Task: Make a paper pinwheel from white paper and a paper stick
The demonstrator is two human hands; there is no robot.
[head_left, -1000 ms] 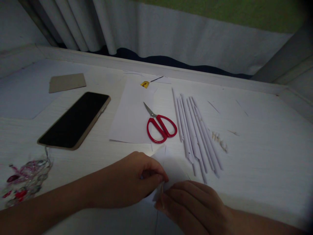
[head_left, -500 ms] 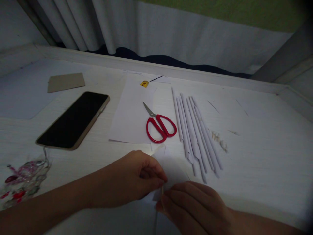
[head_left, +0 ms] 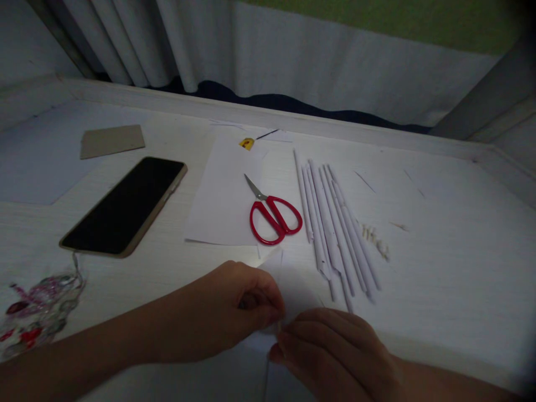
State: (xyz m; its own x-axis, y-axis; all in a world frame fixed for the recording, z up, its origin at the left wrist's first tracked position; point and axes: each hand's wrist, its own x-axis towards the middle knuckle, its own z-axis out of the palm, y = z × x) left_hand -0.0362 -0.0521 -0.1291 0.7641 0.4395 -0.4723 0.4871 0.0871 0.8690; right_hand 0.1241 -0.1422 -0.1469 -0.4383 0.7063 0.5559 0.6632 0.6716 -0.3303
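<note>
Just below the red scissors [head_left: 274, 216], at the near edge of the bench [head_left: 439, 279], both hands pinch one small white paper piece [head_left: 293, 287]. The left hand [head_left: 234, 318] has its thumb and fingers closed on the paper's near corner; the right hand [head_left: 330, 352] grips it too. Since a second ago the pinch points have drawn closer together, and the thin stick seen between them then is now covered, so the rolling looks tighter. Dim light and the fingers hide the paper's rolled edge.
</note>
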